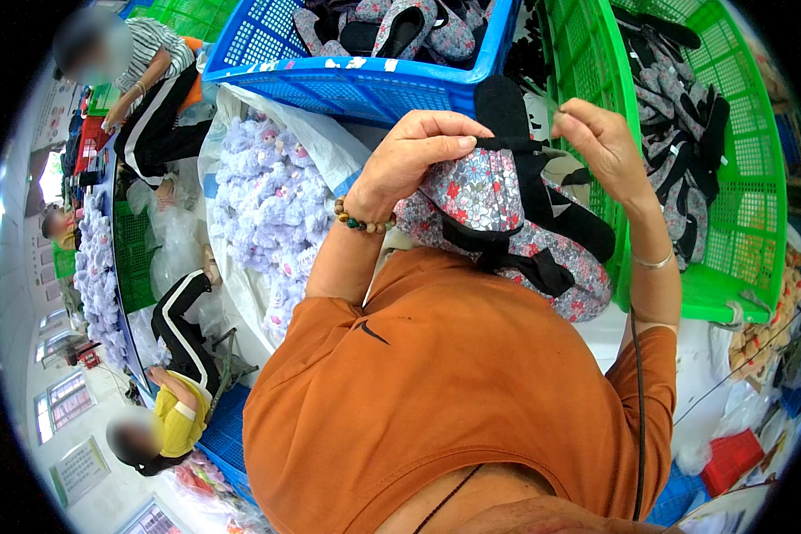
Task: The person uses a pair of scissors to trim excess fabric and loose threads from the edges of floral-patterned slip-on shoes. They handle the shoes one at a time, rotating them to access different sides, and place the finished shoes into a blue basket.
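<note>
A slipper (479, 192) with red and grey flowers on its fabric is in my left hand (418, 153). The thumb and fingers of that hand pinch its black edging at the top. Just behind it, a black sole (500, 109) points toward the blue crate. My right hand (599, 147) is raised to the right of the slipper, with thumb and forefinger pressed together. Whatever they pinch is too fine to make out. More floral slippers (571, 278) with black soles and straps lie against my front, below the one I hold.
Ahead stands a blue crate (356, 87) of floral slippers; close on my right, a green crate (746, 209) holds more. Left of me, a white sack (240, 93) is full of pale lilac fluffy pieces (271, 196). Two people sit farther left. A red bin (732, 461) is at lower right.
</note>
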A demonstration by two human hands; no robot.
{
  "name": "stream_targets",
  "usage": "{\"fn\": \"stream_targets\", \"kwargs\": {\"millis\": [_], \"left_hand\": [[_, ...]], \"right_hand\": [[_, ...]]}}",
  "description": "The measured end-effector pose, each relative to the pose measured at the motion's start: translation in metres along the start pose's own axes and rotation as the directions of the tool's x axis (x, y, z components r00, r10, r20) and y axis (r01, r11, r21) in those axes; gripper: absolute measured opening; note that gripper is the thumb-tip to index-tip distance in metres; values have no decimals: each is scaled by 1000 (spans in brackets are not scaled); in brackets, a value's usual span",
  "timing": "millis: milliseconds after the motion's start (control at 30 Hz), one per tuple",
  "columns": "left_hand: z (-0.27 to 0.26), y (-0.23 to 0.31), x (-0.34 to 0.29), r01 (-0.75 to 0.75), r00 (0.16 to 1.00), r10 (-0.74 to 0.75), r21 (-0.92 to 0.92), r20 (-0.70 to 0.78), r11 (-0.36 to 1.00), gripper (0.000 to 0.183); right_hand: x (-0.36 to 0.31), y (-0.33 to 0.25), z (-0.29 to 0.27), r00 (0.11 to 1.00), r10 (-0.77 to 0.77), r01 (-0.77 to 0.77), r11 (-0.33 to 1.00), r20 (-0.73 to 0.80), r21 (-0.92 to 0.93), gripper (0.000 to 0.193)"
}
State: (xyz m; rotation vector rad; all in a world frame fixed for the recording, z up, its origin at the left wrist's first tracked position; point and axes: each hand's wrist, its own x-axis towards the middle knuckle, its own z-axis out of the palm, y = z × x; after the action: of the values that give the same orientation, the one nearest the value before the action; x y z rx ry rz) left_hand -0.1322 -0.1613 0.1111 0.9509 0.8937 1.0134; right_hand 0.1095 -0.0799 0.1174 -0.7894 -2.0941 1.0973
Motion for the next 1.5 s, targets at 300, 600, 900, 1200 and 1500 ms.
{"fn": "stream_targets", "kwargs": {"millis": [300,600,900,1200,1500], "left_hand": [[17,5,26,-75,986,53,134,159,988,23],[-6,-6,19,-22,997,2,283,72,959,20],[-10,-4,14,31,986,-95,412,137,911,37],[10,2,16,-26,996,46,251,-75,968,11],[-3,-1,13,-83,993,82,-16,-82,996,12]], "right_hand": [[-1,-7,15,956,167,-224,947,241,231,25],[2,13,15,970,97,-151,959,223,240,24],[2,15,18,976,102,-156,944,192,290,24],[-2,-4,23,997,83,-76,919,-1,386,20],[-8,-13,28,964,-251,252,968,88,5,22]]}}
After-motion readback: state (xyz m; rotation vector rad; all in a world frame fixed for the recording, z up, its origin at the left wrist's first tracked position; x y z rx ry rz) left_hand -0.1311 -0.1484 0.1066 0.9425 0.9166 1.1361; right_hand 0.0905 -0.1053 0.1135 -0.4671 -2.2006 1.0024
